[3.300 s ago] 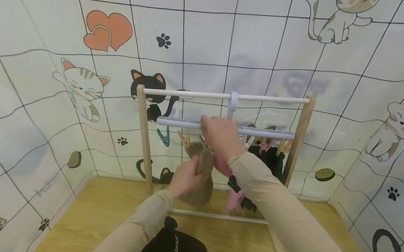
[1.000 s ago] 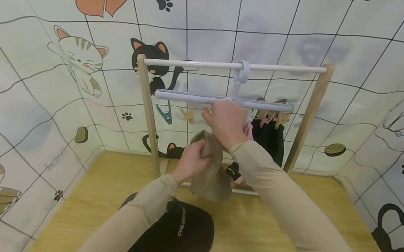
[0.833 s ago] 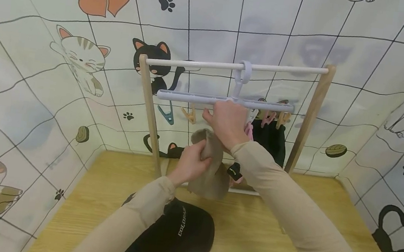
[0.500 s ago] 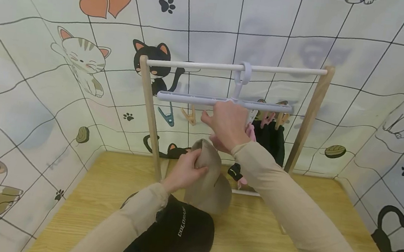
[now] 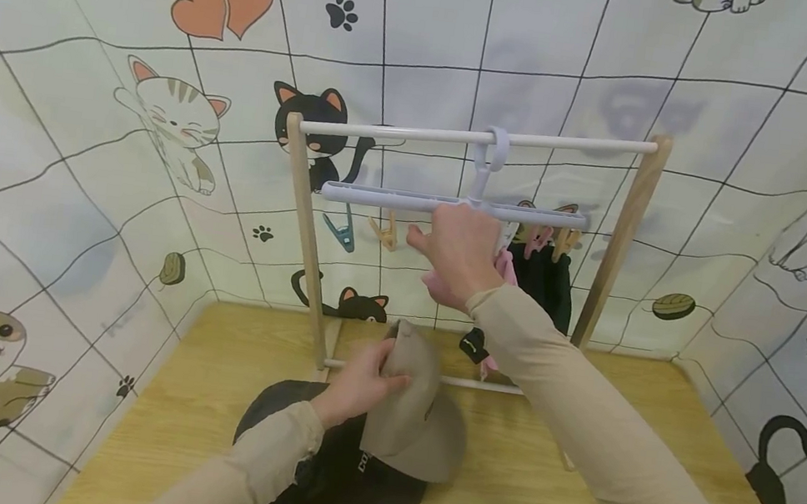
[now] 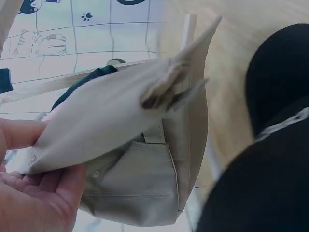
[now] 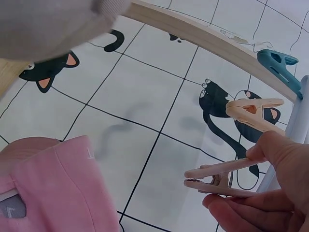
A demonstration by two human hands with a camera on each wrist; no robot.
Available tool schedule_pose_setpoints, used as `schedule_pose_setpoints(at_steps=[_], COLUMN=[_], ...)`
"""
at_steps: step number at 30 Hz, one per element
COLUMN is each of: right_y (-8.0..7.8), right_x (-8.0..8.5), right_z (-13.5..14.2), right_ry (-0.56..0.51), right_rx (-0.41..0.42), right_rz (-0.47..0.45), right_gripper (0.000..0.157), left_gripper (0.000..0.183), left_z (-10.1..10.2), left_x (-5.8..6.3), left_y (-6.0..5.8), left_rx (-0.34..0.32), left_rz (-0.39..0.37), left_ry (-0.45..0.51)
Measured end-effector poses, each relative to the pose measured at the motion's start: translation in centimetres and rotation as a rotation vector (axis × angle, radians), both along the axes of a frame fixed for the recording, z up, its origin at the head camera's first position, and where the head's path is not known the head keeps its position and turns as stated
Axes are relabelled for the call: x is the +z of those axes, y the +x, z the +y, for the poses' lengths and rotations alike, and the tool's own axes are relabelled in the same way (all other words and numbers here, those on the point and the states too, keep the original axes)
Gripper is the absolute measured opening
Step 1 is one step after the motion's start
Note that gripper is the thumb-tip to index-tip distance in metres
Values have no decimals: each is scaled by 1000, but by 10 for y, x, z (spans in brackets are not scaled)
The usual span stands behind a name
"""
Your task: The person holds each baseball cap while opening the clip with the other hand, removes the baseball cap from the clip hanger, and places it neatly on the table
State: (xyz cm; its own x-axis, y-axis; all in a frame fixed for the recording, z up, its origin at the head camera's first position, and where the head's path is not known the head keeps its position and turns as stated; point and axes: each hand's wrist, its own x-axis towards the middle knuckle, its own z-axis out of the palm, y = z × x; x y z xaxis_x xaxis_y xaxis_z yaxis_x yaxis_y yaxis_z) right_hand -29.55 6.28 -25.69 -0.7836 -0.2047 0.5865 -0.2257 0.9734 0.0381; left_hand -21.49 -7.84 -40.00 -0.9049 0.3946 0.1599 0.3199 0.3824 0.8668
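My left hand [image 5: 353, 384] grips the edge of a beige cap [image 5: 419, 430], thumb on one side and fingers on the other. This cap is held over a black baseball cap [image 5: 373, 496] with white lettering and covers part of it. My right hand [image 5: 462, 251] is at the light-purple clip hanger [image 5: 380, 197]. In the right wrist view its thumb and fingers pinch a pale clothespin [image 7: 217, 169], whose tips are slightly apart with nothing between them. A pink cap [image 7: 53, 183] hangs close by, mostly behind my right hand in the head view.
The hanger hooks onto the white bar [image 5: 403, 133] of a wooden-sided rack [image 5: 308, 257]. A teal clip [image 5: 340, 232] and an orange clip [image 5: 385, 233] hang at its left. Dark cloth [image 5: 547, 282] hangs from clips at the right. The wooden table [image 5: 535, 470] lies below.
The beige cap has come away from the hanger and moved down in my left hand, toward the black cap. My right hand has stayed at the hanger.
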Motion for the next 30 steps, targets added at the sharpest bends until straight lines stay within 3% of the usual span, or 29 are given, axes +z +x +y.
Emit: schedule_pose_setpoints(at_steps=[9,15,23,30], right_y=[1,1,1,1], right_x=[0,0,0,0], right_z=[1,2,2,1], right_ry=[4,4,-18,-14], right_rx=[20,18,51,52], right_rz=[-11,-21,-23,-26], right_gripper=[49,50,47,48], left_gripper=[31,43,48,50], left_z=[-18,-28,-42,-54], left_x=[-25,-33,-39,-39], left_y=[16,29,48,66], left_rx=[-7,27,57,56], left_rz=[-124,-159,-229,-297], left_ry=[45,92,49,-53])
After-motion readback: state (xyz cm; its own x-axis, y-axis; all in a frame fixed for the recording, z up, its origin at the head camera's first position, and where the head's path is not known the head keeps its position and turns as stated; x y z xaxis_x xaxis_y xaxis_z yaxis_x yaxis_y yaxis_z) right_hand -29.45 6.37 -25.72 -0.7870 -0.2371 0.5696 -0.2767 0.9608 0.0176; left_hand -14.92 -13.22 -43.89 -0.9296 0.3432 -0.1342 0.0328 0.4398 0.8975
